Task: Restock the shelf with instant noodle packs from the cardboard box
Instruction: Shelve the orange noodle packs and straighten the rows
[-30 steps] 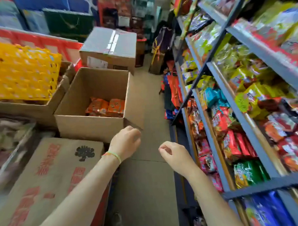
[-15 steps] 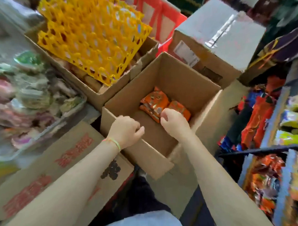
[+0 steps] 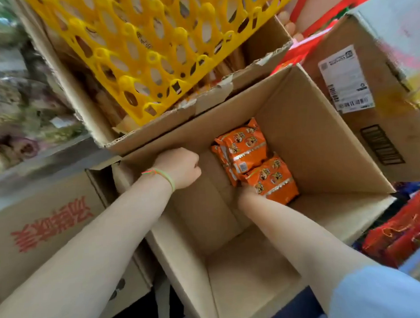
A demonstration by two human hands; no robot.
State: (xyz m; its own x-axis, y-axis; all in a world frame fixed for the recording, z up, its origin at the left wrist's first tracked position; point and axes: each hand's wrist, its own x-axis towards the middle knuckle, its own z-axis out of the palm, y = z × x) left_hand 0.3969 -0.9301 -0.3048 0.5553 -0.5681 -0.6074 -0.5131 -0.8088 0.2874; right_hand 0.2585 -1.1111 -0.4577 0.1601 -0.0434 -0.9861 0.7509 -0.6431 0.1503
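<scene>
An open cardboard box [image 3: 310, 131] stands below me with orange instant noodle packs lying on its floor. One pack [image 3: 242, 145] lies further back. A nearer pack [image 3: 274, 180] covers the fingers of my right hand [image 3: 244, 194], which reaches deep into the box and grips that pack from its near left corner. My left hand [image 3: 180, 167] is curled into a fist over the box's left wall and holds nothing. It wears a thin green and pink band at the wrist. The shelf is out of view.
A yellow plastic crate [image 3: 153, 53] sits in a torn carton behind the box. A sealed carton with a white label [image 3: 368, 93] stands at the right. A carton with red print [image 3: 51, 223] lies at the left. Red bags [image 3: 397, 235] hang at lower right.
I have turned from the shelf aisle to look down into the box. My right hand went down to the nearer orange pack. My left fist moved to the box's left wall.
</scene>
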